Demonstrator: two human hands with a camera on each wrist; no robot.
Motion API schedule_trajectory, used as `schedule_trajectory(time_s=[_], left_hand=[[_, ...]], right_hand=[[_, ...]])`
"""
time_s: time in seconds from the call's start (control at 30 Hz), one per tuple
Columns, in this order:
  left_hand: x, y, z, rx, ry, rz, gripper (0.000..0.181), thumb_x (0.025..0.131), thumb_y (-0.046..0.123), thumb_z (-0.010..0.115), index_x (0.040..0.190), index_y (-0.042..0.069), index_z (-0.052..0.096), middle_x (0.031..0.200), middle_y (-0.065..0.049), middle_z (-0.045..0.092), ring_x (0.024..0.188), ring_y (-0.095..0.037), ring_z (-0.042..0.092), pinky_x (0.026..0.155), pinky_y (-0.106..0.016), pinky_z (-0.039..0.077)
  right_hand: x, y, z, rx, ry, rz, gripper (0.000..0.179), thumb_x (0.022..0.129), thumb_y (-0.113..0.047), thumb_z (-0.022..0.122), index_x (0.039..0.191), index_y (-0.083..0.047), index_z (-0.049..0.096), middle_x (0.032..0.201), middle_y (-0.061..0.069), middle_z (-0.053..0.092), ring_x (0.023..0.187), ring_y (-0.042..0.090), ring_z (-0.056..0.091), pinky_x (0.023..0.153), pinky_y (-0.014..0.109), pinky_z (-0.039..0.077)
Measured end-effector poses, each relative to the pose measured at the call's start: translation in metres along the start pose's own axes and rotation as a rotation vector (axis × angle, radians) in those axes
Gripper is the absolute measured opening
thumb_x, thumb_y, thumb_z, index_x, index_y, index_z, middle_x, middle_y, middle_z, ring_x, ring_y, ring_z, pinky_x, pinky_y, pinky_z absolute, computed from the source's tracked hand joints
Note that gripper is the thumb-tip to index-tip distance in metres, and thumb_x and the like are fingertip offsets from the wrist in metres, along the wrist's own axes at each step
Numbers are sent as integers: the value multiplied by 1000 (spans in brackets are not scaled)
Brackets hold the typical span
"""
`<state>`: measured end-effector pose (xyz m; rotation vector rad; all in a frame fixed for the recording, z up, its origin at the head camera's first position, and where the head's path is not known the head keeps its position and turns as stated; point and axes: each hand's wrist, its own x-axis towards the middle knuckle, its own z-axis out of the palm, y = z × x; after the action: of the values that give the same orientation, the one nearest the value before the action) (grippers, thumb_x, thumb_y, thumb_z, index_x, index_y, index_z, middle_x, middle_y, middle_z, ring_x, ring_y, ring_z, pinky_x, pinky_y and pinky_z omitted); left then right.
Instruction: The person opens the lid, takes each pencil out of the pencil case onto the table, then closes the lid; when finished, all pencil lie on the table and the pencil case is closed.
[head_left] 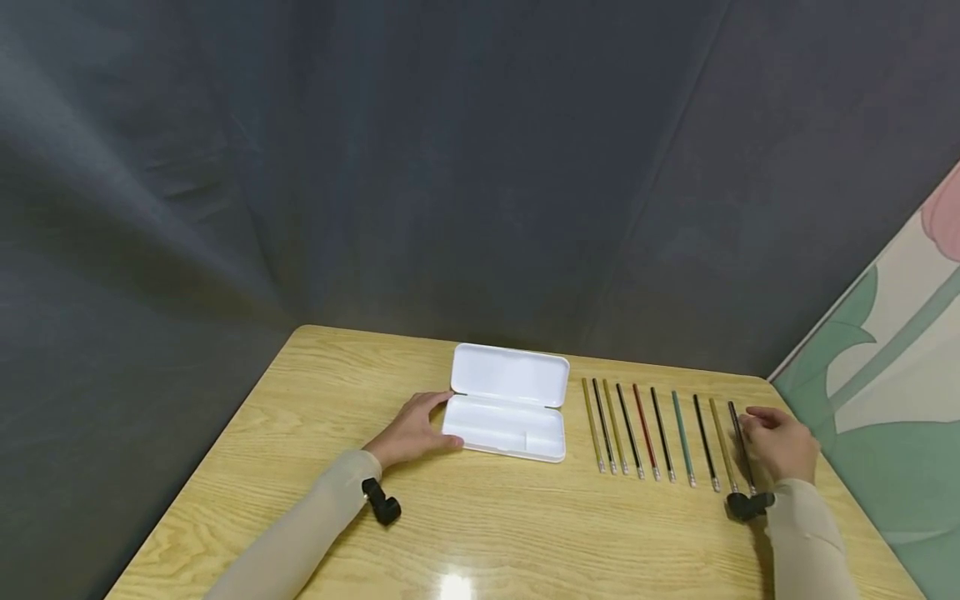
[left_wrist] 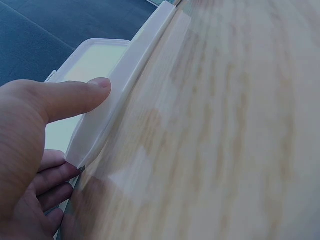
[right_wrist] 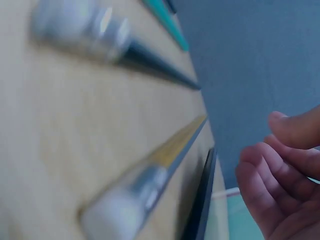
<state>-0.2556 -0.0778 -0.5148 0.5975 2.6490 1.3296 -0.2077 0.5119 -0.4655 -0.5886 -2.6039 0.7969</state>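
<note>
At the left end of an open white pencil case [head_left: 487, 423], my left hand [head_left: 408, 429] holds the case with thumb and fingers spread apart. In the left wrist view the thumb [left_wrist: 75, 97] presses its front wall while the other fingers curl by the corner. My right hand [head_left: 782, 446] hovers beside the rightmost dark pencil [head_left: 738, 429], fingers loosely bent with nothing between them. The right wrist view has this hand [right_wrist: 285, 185] apart from the dark pencil [right_wrist: 202, 200] and a yellow pencil [right_wrist: 182, 140] on the table.
Several pencils lie in a spaced row right of the case, eraser ends toward me, among them a red one [head_left: 644, 429] and a teal one [head_left: 682, 433]. The case's lid [head_left: 510, 375] leans back. Dark fabric [head_left: 480, 167] hangs behind the wooden table [head_left: 525, 525].
</note>
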Motion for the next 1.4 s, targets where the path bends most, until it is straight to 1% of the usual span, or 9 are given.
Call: schedule_trajectory(time_s=[0.1, 0.17, 0.23, 0.3, 0.4, 0.5, 0.77, 0.97, 1.4], left_hand=[[0, 0, 0, 1, 1, -7, 94, 76, 58, 84, 154, 26, 43, 158, -6, 42, 148, -32, 38, 118, -57, 37], [0, 0, 0, 4, 5, -6, 93, 76, 57, 84, 154, 26, 43, 158, -6, 43, 148, -31, 38, 118, -56, 37], [0, 0, 0, 4, 9, -4, 93, 76, 56, 84, 154, 25, 44, 158, -6, 43, 148, -31, 38, 118, -56, 37], [0, 1, 0, 1, 11, -1, 92, 77, 55, 84, 154, 24, 44, 157, -7, 43, 148, -32, 37, 119, -57, 36], [-2, 3, 0, -7, 9, -3, 91, 77, 53, 85, 153, 23, 45, 157, -7, 43, 148, -32, 37, 119, -57, 35], [-2, 5, 0, -7, 12, -7, 91, 77, 52, 85, 153, 23, 45, 157, -7, 43, 148, -32, 37, 119, -57, 35], [2, 4, 2, -7, 15, -11, 91, 77, 52, 85, 153, 24, 45, 158, -7, 43, 148, -31, 37, 119, -56, 36], [3, 0, 6, 2, 14, -13, 92, 75, 56, 85, 153, 26, 45, 158, -5, 43, 149, -30, 37, 119, -56, 36], [0, 7, 3, -3, 4, -13, 90, 77, 53, 84, 153, 27, 45, 157, -4, 43, 148, -29, 36, 120, -57, 35]], right_hand=[[-3, -13, -1, 109, 25, 25, 49, 99, -42, 60, 127, -3, 68, 62, -46, 45, 58, -20, 46, 90, 28, 47], [-6, -23, -3, 218, 24, 24, 41, 98, -41, 64, 122, -9, 72, 64, -46, 51, 60, -20, 54, 72, 13, 48], [-8, -35, -2, 352, 7, 10, 24, 97, -35, 67, 113, -18, 74, 68, -42, 58, 62, -17, 61, 63, 5, 46], [-8, -47, -1, 500, -18, -6, 8, 96, -26, 70, 103, -25, 74, 72, -35, 65, 65, -12, 66, 62, 6, 52], [-10, -63, 4, 621, -66, -50, 11, 96, -19, 71, 99, -29, 72, 78, -29, 69, 70, -9, 69, 66, 8, 55], [-12, -81, 11, 652, -133, -105, 11, 96, -20, 71, 106, -23, 72, 84, -26, 70, 75, -8, 70, 71, 9, 56], [-18, -128, 43, 549, -239, -240, 38, 99, -27, 66, 130, -5, 64, 96, -24, 68, 83, -8, 67, 76, 10, 56], [-25, -162, 65, 602, -297, -303, 41, 100, -26, 66, 129, 2, 63, 96, -20, 69, 86, -4, 68, 78, 13, 57], [-39, -215, 80, 714, -353, -340, 40, 98, -25, 68, 128, 3, 64, 96, -18, 71, 89, 0, 70, 84, 17, 59]])
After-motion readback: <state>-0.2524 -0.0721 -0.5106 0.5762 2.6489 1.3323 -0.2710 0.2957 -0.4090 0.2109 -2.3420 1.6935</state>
